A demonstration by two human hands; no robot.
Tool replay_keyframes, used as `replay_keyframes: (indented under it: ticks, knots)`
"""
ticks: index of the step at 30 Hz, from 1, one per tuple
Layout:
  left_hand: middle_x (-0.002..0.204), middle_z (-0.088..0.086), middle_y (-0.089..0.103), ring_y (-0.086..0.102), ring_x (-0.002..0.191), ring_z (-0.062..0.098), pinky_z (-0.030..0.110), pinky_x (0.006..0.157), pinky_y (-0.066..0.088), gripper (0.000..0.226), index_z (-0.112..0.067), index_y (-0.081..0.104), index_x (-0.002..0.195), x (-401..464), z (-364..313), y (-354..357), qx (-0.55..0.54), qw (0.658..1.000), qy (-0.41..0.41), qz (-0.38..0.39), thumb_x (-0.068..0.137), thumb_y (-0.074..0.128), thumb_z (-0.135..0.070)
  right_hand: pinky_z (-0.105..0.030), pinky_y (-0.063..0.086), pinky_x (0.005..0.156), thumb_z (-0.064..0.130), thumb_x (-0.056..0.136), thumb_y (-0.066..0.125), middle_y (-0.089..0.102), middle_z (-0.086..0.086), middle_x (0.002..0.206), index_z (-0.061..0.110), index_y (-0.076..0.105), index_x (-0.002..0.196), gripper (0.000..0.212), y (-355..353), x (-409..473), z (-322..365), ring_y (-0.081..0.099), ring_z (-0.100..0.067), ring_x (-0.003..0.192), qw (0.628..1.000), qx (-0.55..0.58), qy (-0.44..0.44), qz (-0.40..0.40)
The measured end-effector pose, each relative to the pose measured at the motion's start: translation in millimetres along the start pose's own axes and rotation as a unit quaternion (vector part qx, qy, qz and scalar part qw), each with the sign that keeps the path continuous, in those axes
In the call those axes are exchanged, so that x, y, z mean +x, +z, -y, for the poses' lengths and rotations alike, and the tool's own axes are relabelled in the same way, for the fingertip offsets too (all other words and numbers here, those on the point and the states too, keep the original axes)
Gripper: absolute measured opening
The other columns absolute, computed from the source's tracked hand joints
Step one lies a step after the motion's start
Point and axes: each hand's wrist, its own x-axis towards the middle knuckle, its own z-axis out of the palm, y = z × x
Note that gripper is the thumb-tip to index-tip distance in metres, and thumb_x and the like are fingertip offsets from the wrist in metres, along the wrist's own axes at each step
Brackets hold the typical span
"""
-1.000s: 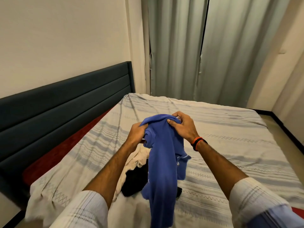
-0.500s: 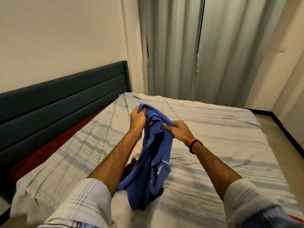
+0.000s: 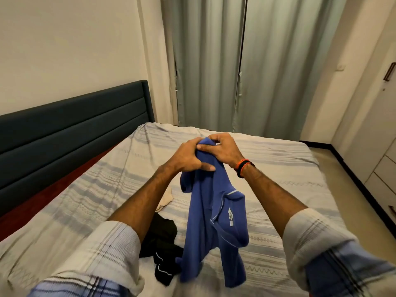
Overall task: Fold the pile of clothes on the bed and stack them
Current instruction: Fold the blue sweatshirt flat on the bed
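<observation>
A blue polo shirt (image 3: pixel 212 219) hangs bunched above the bed, its collar and small label facing me. My left hand (image 3: pixel 188 157) grips its top edge from the left, and my right hand (image 3: pixel 222 151) pinches the same edge right beside it. Below the shirt a black garment (image 3: pixel 162 243) lies crumpled on the striped bedsheet (image 3: pixel 278 189). A cream garment (image 3: pixel 165 200) lies just beyond it, partly hidden by my left forearm.
A dark padded headboard (image 3: pixel 75 129) runs along the left of the bed. Grey-green curtains (image 3: pixel 235 61) hang behind the far edge. Pale cabinet drawers (image 3: pixel 381 172) and a strip of floor sit to the right.
Both hands have come together at the top of the blue shirt and risen slightly. The shirt has turned, so its collar and label now face me.
</observation>
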Motion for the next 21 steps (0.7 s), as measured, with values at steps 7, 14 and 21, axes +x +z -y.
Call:
replay_keyframes:
  ticks: [7, 14, 21]
  knots:
    - [0.081, 0.006, 0.071, 0.064, 0.076, 0.027, 0.040, 0.073, 0.056, 0.026, -0.018, 0.072, 0.090, 37.3, -10.7, 3.7, 0.056, 0.989, 0.102, -0.092, 0.066, 0.064, -0.026, -0.038, 0.051, 0.061, 0.041, 0.066, 0.090, 0.063, -0.011, 0.067, 0.010, 0.064, 0.079, 0.042, -30.4, 0.5, -17.6, 0.057, -0.015, 0.065, 0.995, 0.047, 0.093, -0.003]
    - [0.076, 0.003, 0.066, 0.060, 0.074, 0.027, 0.042, 0.069, 0.053, 0.032, -0.015, 0.064, 0.084, 61.8, 3.4, -9.8, -0.001, 0.979, 0.056, -0.198, 0.073, 0.058, -0.045, -0.038, 0.058, 0.081, 0.034, 0.081, 0.080, 0.073, -0.016, 0.099, 0.004, 0.073, 0.105, 0.039, -38.3, -28.9, -62.0, 0.067, -0.017, 0.083, 0.973, -0.008, 0.203, 0.113]
    - [0.086, 0.004, 0.069, 0.064, 0.086, 0.030, 0.034, 0.075, 0.052, 0.013, -0.022, 0.061, 0.084, 60.9, 47.8, -14.1, 0.094, 0.985, -0.068, -0.129, 0.074, 0.070, -0.022, -0.034, 0.041, 0.067, 0.033, 0.090, 0.070, 0.056, -0.008, 0.073, -0.002, 0.057, 0.074, 0.040, -35.2, -2.2, -45.5, 0.053, -0.017, 0.069, 0.990, 0.039, 0.136, -0.025]
